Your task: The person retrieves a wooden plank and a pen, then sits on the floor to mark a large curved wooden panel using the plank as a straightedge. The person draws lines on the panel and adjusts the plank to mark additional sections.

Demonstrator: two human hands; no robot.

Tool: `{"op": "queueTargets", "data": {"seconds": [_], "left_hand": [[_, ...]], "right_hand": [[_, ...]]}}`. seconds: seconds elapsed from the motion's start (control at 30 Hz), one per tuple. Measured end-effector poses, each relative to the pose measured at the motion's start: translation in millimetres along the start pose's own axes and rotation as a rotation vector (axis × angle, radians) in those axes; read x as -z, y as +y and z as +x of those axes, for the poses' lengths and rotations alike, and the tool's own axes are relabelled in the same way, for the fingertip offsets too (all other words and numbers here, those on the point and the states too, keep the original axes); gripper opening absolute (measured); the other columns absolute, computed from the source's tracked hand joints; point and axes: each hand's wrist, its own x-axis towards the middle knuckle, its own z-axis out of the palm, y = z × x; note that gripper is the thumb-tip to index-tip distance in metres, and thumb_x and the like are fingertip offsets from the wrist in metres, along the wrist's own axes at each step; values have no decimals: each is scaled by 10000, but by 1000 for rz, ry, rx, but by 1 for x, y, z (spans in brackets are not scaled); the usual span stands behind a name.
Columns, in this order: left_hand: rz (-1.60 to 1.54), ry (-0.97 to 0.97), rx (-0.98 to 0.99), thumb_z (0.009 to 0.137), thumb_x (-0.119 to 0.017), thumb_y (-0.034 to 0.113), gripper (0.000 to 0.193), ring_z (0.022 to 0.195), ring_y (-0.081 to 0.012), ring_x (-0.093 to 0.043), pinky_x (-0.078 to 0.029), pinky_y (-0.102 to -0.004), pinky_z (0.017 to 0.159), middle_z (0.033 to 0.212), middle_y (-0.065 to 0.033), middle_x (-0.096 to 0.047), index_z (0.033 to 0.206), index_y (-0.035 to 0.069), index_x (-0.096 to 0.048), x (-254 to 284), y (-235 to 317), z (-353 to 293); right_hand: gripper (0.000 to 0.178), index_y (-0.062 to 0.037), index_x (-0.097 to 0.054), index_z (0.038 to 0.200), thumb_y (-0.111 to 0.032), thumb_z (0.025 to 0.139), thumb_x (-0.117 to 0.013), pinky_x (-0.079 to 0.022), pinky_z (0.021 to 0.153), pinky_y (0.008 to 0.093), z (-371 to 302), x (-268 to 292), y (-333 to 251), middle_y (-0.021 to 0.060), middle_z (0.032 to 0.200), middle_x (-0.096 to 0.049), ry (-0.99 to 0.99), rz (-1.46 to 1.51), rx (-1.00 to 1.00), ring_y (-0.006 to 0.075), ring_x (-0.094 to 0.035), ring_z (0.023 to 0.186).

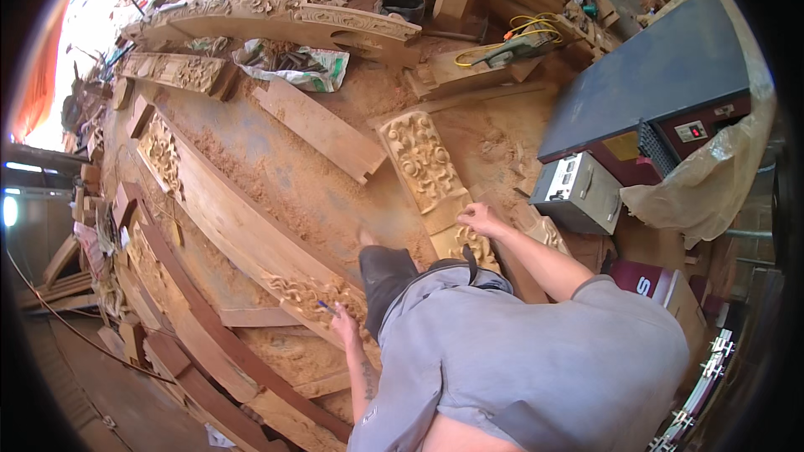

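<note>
My left hand [345, 326] is closed around a slim blue pen-like stick [327, 308]. It hovers over or rests on the carved end of a long curved wooden beam [243, 230]; which of the two I cannot tell. Over on the right, my right hand [481, 219] has its fingers curled together at the plain band of a carved wooden panel [419, 157]. Whatever those fingers may hold is too small to make out. Scrolls and flowers in relief cover the panel above and below that band.
A flat plank [322, 130] lies amid sawdust. Beyond it are a white sack [293, 65] of tools, a carved rail [276, 17] and a green power tool [507, 52] with yellow cord. A dark cabinet [645, 67] and grey box [578, 191] stand right; curved beams [218, 331] lie left.
</note>
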Motion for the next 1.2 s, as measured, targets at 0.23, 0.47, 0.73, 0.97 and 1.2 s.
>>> {"op": "queueTargets", "data": {"seconds": [0.23, 0.47, 0.73, 0.97, 1.2], "left_hand": [[270, -262, -131, 988, -490, 470, 546, 536, -143, -579, -452, -288, 493, 633, -89, -597, 1005, -49, -661, -45, 129, 142], [543, -401, -430, 989, -492, 463, 549, 525, -166, -555, -458, -341, 511, 628, -89, -611, 872, -41, -674, -113, 303, 235], [1316, -499, -805, 943, -546, 318, 337, 1005, -396, -603, -464, -474, 839, 1020, -233, -651, 1011, 12, -671, -168, 319, 336], [1449, -599, -857, 911, -554, 230, 320, 1121, -404, -541, -418, -483, 969, 1207, -194, -609, 1167, 63, -648, -184, 342, 468], [1566, -634, -884, 887, -547, 170, 297, 1088, -390, -574, -440, -476, 923, 1140, -181, -646, 1123, 27, -658, -213, 393, 506]], "right_hand": [[283, -39, -698, 916, -310, 839, -675, -513, 553, 316, 100, -3, -26, 98, 732, -685, 264, 343, -246, 166, -643, 608], [338, -10, -680, 993, -322, 867, -708, -511, 514, 273, 191, -49, -122, 64, 787, -678, 301, 504, -173, 125, -637, 605], [338, -23, -637, 901, -354, 865, -697, -457, 447, 280, 361, -132, -160, 67, 696, -632, 145, 1055, -487, 138, -590, 530], [374, -44, -587, 702, -372, 836, -707, -430, 441, 351, 621, -239, -108, 58, 553, -552, 438, 1055, -570, 181, -540, 475], [597, 65, -611, 1082, -454, 805, -713, -511, 861, 404, 827, -288, -26, 249, 1042, -652, 948, 386, -868, 345, -650, 976]]}}
